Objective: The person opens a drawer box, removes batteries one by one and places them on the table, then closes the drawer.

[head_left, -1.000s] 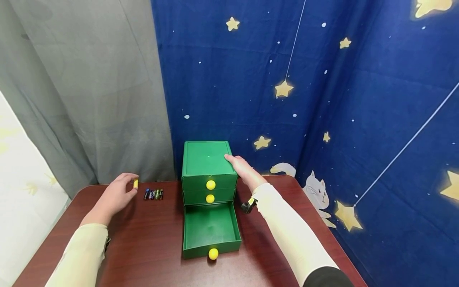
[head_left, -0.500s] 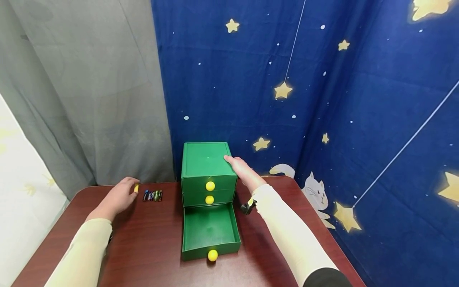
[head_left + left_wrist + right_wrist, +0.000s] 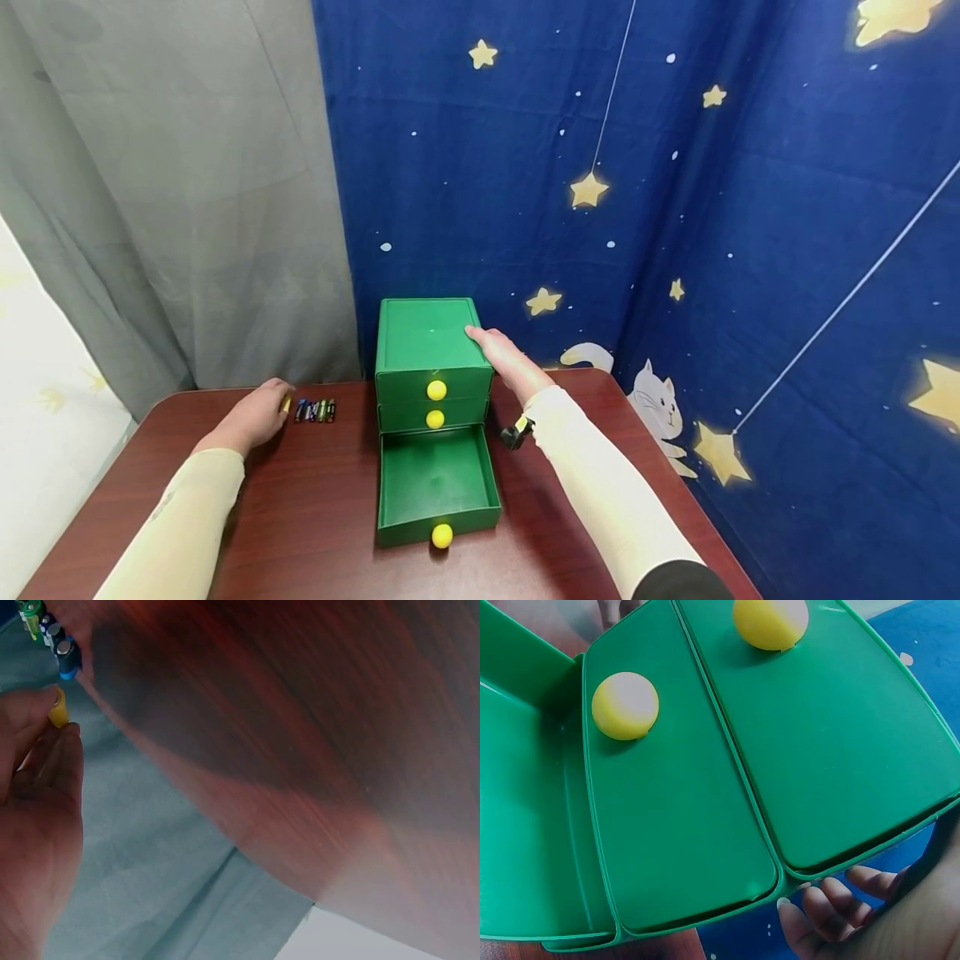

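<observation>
My left hand (image 3: 258,414) pinches a small yellow battery (image 3: 60,712) between thumb and fingertips at the back left of the table. Just right of it a row of several small batteries (image 3: 322,411), blue, dark and green, lies on the tabletop. A green drawer cabinet (image 3: 427,333) with round yellow knobs stands at the table's back middle. Its bottom drawer (image 3: 438,479) is pulled out and has nothing in it; the two upper drawers are closed. My right hand (image 3: 510,360) rests on the cabinet's right upper edge, thumb on top, loosely bent fingers (image 3: 829,911) down along the side.
The dark red wooden table (image 3: 322,517) ends at the back against a grey curtain (image 3: 202,208) and a blue star-patterned curtain (image 3: 480,167). A small black device (image 3: 516,433) hangs at my right wrist.
My left hand has moved slightly right and down with the yellow battery, closer to the row. The right hand and the drawer cabinet keep their places.
</observation>
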`<state>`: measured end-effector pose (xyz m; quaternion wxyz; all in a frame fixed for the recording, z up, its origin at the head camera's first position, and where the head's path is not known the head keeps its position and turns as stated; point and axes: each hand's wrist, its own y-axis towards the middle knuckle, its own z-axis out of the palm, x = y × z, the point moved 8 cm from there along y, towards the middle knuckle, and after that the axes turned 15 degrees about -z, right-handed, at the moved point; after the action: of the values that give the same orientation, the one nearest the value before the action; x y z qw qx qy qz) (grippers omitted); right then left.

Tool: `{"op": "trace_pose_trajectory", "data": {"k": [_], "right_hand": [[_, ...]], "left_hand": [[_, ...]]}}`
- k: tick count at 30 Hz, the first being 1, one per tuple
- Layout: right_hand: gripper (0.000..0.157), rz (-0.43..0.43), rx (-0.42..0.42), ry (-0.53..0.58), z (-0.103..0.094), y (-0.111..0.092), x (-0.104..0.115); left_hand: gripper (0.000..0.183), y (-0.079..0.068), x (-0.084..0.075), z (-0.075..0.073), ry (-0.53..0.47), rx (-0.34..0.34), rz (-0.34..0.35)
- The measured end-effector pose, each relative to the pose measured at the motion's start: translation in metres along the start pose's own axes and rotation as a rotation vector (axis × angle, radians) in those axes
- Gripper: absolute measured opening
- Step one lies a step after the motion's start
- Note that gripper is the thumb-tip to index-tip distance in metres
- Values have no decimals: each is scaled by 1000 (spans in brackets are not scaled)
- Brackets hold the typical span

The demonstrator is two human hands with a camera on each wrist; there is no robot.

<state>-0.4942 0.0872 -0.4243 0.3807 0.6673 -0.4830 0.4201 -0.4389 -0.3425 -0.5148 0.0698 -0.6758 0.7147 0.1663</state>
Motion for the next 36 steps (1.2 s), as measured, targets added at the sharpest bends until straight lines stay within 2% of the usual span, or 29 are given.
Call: {"op": "trace_pose_trajectory", "data": {"k": [16, 22, 36], "right_hand": [[74, -7, -10, -14, -1, 2, 1], [73, -1, -16, -5, 0, 3, 0], [75, 13, -14, 11, 0, 1, 0]], "left_hand": [[32, 2, -1, 9, -12, -4, 28], [34, 4, 4, 15, -21, 7, 16], [40, 2, 3, 18, -51, 39, -31]]}}
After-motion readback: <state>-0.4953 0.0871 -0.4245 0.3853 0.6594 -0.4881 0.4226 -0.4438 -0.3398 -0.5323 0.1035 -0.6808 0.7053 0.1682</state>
